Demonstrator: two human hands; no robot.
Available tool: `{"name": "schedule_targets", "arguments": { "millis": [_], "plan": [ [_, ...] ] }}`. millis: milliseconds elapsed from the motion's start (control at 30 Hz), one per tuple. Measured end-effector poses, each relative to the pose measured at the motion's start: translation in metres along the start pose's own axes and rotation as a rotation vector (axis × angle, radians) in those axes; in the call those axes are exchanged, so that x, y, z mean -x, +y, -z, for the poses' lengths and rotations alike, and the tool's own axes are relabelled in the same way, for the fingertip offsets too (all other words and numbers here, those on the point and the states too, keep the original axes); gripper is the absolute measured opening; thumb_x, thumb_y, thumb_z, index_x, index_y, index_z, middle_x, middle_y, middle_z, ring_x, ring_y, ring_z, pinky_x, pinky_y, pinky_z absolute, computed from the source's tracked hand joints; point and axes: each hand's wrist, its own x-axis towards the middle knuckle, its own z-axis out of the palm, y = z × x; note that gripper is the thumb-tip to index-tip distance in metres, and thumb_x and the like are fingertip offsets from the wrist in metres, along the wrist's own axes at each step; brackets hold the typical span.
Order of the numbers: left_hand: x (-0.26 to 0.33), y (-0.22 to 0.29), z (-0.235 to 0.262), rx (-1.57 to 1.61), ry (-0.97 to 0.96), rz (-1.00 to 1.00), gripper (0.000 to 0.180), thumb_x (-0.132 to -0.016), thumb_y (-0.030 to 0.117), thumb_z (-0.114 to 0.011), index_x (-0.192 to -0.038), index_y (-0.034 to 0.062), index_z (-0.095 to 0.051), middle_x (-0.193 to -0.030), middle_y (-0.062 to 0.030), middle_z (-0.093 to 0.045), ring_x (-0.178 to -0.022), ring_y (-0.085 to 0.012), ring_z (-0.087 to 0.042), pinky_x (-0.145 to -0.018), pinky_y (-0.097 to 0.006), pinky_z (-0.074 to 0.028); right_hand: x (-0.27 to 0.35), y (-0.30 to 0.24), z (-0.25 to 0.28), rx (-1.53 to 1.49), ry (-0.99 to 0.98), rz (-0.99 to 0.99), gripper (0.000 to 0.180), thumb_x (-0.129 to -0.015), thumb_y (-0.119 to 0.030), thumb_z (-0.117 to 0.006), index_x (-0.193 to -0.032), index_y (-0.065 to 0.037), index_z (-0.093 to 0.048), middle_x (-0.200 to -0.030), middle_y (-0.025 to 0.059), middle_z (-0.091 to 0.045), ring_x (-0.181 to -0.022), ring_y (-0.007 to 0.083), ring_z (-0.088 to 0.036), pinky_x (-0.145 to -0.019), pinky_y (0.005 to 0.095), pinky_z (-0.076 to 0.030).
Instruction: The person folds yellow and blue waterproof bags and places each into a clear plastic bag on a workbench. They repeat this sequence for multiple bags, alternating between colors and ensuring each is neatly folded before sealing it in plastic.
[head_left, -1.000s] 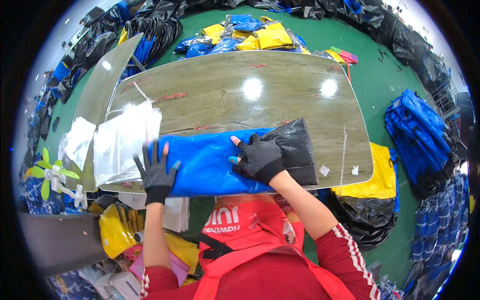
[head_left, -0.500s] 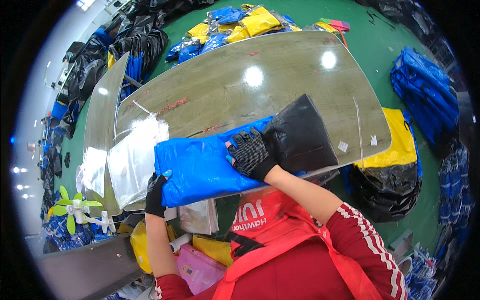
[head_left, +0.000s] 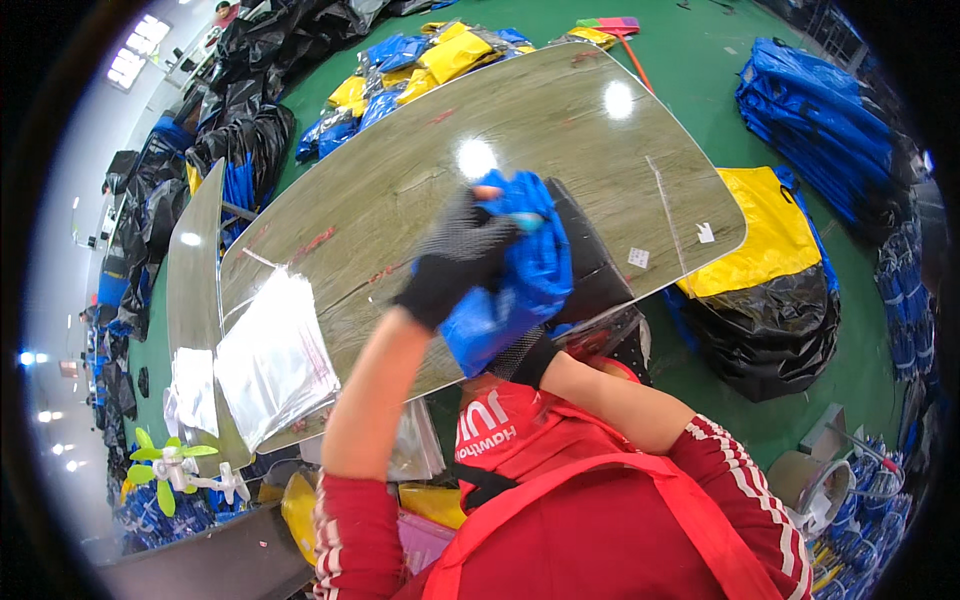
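Note:
A blue plastic sheet point(head_left: 545, 265) with a black section point(head_left: 585, 245) lies on the table, its blue part bunched and folded over toward the black. My left hand point(head_left: 465, 250), in a black dotted fingerless glove, is closed on the far part of the blue fold and slightly blurred. At the sheet's near edge, by the table's front, is my right hand point(head_left: 525, 357) in a matching glove. It grips the blue fold from below, its fingertips hidden under the material.
Clear plastic sleeves point(head_left: 275, 355) lie on the left of the wood-patterned table point(head_left: 400, 210). Beyond it are blue and yellow packets point(head_left: 440, 60). A yellow-and-black bag point(head_left: 765, 270) stands on the right, with folded blue material point(head_left: 820, 130) behind. A small green-bladed fan point(head_left: 168, 468) is at lower left.
My left hand has moved right and up from the sheet's left end, carrying the blue part over toward the black. My right hand has shifted from on top to the near edge. The view has shifted.

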Motion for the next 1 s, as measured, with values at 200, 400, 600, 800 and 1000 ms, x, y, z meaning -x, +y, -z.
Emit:
{"name": "schedule_targets", "arguments": {
  "millis": [200, 400, 600, 800, 1000],
  "plan": [
    [-0.019, -0.059, -0.046, -0.624, -0.151, -0.187, 0.048, -0.093, 0.045, -0.055, -0.131, 0.0154, -0.058, -0.126, -0.0196, -0.057, -0.122, -0.0352, -0.050, -0.103, -0.047, -0.036, 0.031, 0.058, 0.018, 0.716, -0.196, 0.238, 0.045, -0.102, -0.035, -0.037, -0.138, -0.008, -0.036, -0.140, 0.0119, -0.041, -0.128, 0.0261, -0.040, -0.109, 0.0365, -0.031],
    [-0.033, -0.092, -0.053, -1.146, -0.354, -0.543, 0.070, -0.088, 0.061, -0.050, -0.147, 0.0262, -0.038, -0.159, -0.0165, -0.015, -0.147, -0.0400, -0.004, -0.114, -0.060, 0.005, 0.043, 0.057, 0.006, 0.386, -0.112, 0.058, 0.050, -0.102, -0.036, -0.033, -0.144, -0.009, -0.032, -0.147, 0.0126, -0.037, -0.132, 0.0258, -0.039, -0.113, 0.0364, -0.028],
    [-0.038, -0.121, -0.042, -1.190, -0.273, -0.517, 0.080, -0.083, 0.065, -0.051, -0.150, 0.0250, -0.032, -0.159, -0.0167, -0.012, -0.146, -0.0426, -0.006, -0.114, -0.062, 0.001, 0.068, -0.119, 0.067, 1.151, -0.820, -0.224, 0.053, -0.093, -0.042, -0.047, -0.135, -0.009, -0.048, -0.131, 0.0204, -0.052, -0.118, 0.0337, -0.053, -0.105, 0.0427, -0.039],
    [-0.041, -0.140, -0.042, -1.082, -0.046, -0.434, 0.067, -0.088, 0.033, -0.051, -0.150, 0.0146, -0.030, -0.158, -0.0139, -0.021, -0.147, -0.0368, -0.013, -0.114, -0.061, -0.004, 0.019, -0.118, 0.131, 1.391, 0.072, 0.012, 0.080, -0.086, -0.057, -0.051, -0.145, -0.005, -0.036, -0.144, 0.0236, -0.039, -0.134, 0.0384, -0.039, -0.109, 0.0557, -0.028],
    [-0.092, -0.119, -0.013, -0.727, -0.268, -0.383, 0.055, -0.093, 0.034, -0.051, -0.140, 0.0073, -0.043, -0.141, -0.0178, -0.047, -0.121, -0.0381, -0.051, -0.101, -0.043, -0.041, 0.023, -0.081, 0.159, 1.153, 0.012, 0.355, 0.113, -0.056, -0.066, -0.072, -0.147, -0.010, -0.033, -0.142, 0.0276, -0.040, -0.131, 0.0451, -0.039, -0.111, 0.0574, -0.025]
  ]
}}
